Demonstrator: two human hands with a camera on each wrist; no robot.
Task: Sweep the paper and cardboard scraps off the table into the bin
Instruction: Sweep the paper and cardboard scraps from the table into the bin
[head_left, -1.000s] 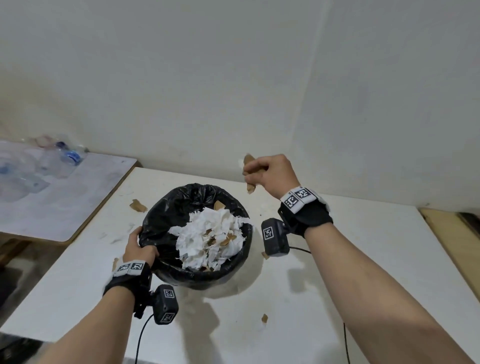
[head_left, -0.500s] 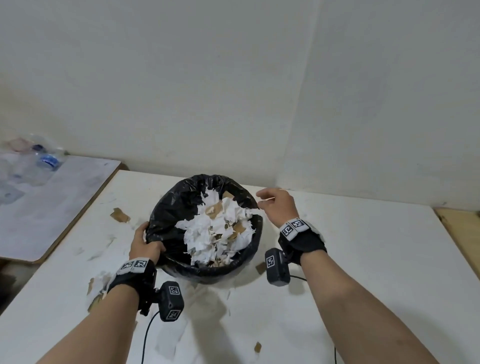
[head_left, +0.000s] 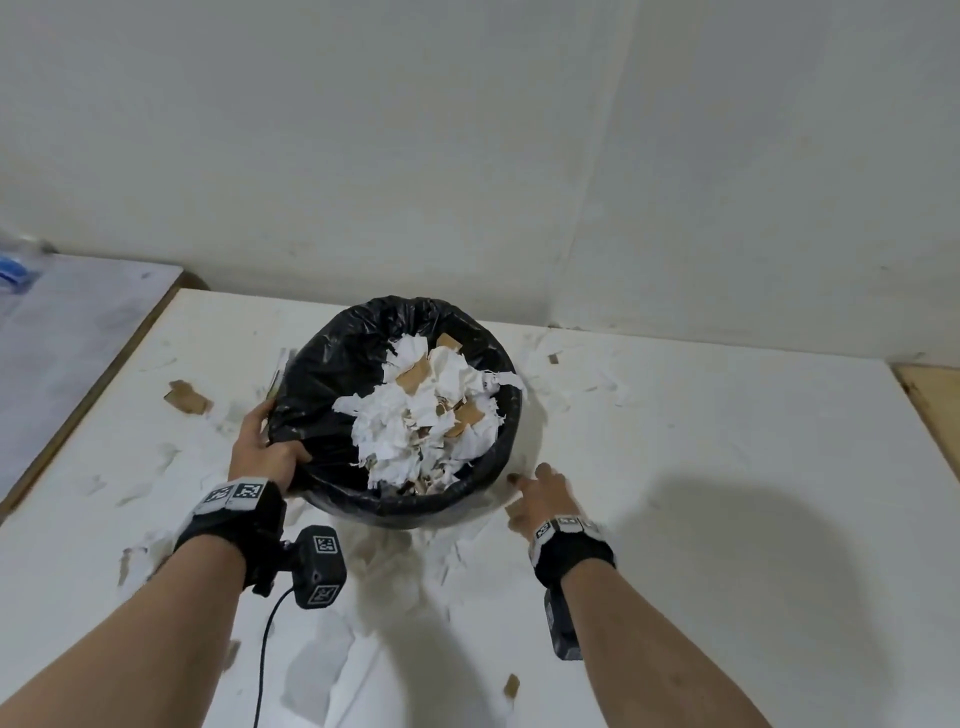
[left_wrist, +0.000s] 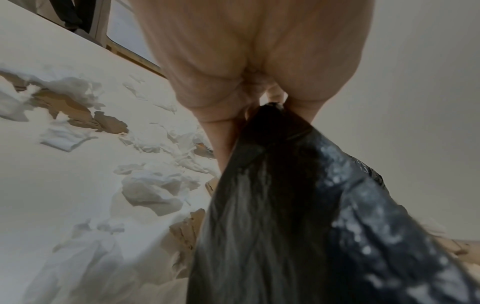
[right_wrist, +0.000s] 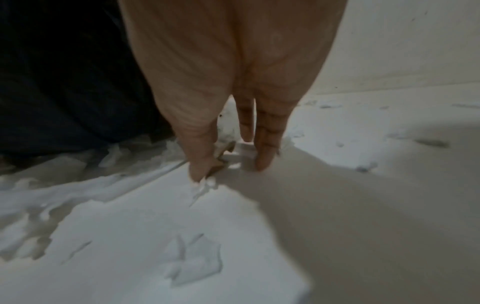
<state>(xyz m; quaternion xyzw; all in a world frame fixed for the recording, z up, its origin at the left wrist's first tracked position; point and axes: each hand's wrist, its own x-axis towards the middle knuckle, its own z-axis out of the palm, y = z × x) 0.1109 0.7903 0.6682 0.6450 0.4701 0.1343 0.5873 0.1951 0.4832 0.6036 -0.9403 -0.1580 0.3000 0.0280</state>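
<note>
A bin lined with a black bag (head_left: 322, 395) stands on the white table (head_left: 727, 467), heaped with white paper and brown cardboard scraps (head_left: 415, 426). My left hand (head_left: 265, 447) grips the bin's left rim; in the left wrist view the fingers (left_wrist: 223, 144) curl over the black bag (left_wrist: 298, 205). My right hand (head_left: 540, 493) lies low on the table at the bin's right base, fingers straight. In the right wrist view its fingertips (right_wrist: 262, 162) touch small scraps (right_wrist: 228, 152) on the tabletop. More torn paper (head_left: 322, 670) and cardboard bits (head_left: 187, 397) lie around the bin.
A second table (head_left: 78, 338) with plastic bottles (head_left: 15, 265) adjoins on the left. The wall runs close behind the bin. A wooden surface (head_left: 935, 400) borders the right edge. A cable (head_left: 265, 649) hangs from the left wrist camera. A small cardboard bit (head_left: 511, 686) lies near the front.
My right hand, raised over the bin with a cardboard scrap, has come down empty to the table at the bin's right base. The left hand kept its grip on the rim.
</note>
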